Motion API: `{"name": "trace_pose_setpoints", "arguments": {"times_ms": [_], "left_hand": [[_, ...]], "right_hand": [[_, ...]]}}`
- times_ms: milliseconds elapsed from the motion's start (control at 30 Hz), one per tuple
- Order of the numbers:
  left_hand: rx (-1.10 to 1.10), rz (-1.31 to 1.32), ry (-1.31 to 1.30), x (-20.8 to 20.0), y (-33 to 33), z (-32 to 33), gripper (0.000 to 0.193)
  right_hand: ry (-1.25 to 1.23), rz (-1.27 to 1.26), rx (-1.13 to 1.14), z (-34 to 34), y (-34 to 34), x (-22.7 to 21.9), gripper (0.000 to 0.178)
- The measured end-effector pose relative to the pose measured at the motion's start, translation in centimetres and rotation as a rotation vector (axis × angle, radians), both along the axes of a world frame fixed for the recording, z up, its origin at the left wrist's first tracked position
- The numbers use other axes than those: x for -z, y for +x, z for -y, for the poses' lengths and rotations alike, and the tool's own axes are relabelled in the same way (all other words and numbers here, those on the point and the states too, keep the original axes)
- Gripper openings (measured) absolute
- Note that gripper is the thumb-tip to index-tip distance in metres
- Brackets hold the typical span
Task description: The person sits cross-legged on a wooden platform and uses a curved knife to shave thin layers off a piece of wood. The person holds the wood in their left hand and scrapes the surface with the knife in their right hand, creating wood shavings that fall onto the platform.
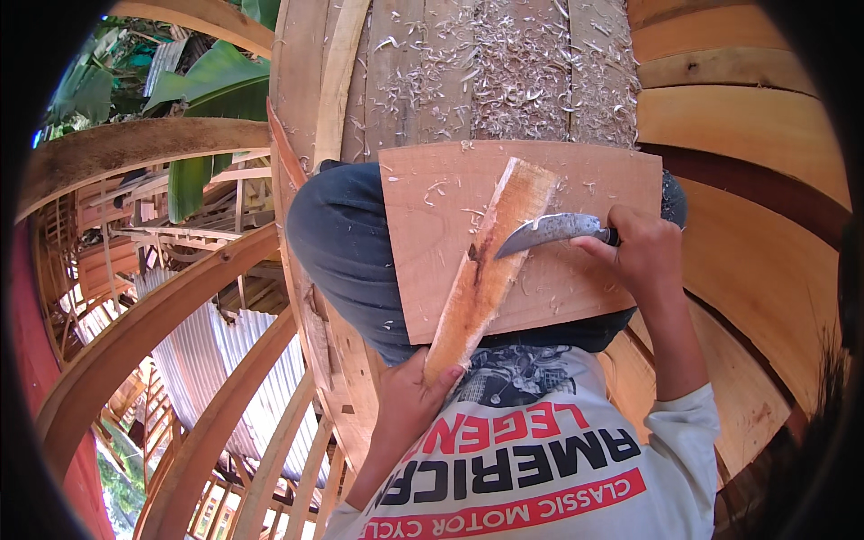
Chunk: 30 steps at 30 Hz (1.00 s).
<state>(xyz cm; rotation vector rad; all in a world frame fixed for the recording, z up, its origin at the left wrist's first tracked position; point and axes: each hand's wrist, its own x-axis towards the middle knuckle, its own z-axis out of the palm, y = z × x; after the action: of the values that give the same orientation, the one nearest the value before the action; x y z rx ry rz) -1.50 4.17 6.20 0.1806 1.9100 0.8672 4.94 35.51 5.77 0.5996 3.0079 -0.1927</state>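
Down in the middle of the view, the left hand (409,396) is closed around the lower end of a long wooden slat (486,270), fingers wrapped over its bottom edge just above the white printed shirt (540,468). That slat runs upward and slightly to the right, lying flat against a broad, pale wooden board (594,180) that rests across the person's lap, which is clad in dark blue trousers (342,243). A dark streak of bark or raw grain runs down the left side of the slat, while the rest of its face is freshly cut and light in colour.

The right hand (643,252) is clenched tight on the handle of a curved knife (549,231); the handle itself is almost wholly hidden in the fist. Its mottled grey blade points to the left, and the tip meets the slat's right edge about halfway along its length. The right forearm comes up from the lower right in a pushed-up white sleeve.

Small curls of wood shavings (504,72) lie scattered over the board, and a much thicker drift of them covers the upright planks (423,81) beyond the knees. Curved timber ribs (153,315) sweep round on the left, and wide bent planking (738,117) closes the right side. Beyond the ribs show a corrugated metal sheet (225,351) and big green banana leaves (216,90).
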Motion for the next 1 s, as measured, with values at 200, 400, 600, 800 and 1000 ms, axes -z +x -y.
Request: {"name": "trace_pose_setpoints", "arguments": {"times_ms": [200, 400, 600, 800, 1000], "left_hand": [[-0.022, -0.013, 0.017, 0.3, 0.1, -0.1, 0.040], [-0.018, 0.007, 0.005, 0.6, -0.1, 0.0, 0.039], [-0.077, 0.036, 0.042, 0.3, 0.1, 0.6, 0.027], [-0.063, 0.062, 0.031, 0.1, 0.0, 0.9, 0.027], [-0.058, 0.067, -0.009, -0.3, 0.3, 0.8, 0.027]], "right_hand": [[0.002, -0.042, 0.005, -0.1, 0.0, 0.7, 0.058], [-0.084, 0.017, 0.095, 0.1, 0.6, -0.4, 0.056], [-1.199, 0.424, 0.314, -0.3, 0.9, -4.9, 0.030], [-1.789, 0.318, 0.672, 0.7, 2.5, -3.9, 0.014], [-0.831, -0.273, 0.568, 2.3, 3.3, -1.7, 0.015]]}}
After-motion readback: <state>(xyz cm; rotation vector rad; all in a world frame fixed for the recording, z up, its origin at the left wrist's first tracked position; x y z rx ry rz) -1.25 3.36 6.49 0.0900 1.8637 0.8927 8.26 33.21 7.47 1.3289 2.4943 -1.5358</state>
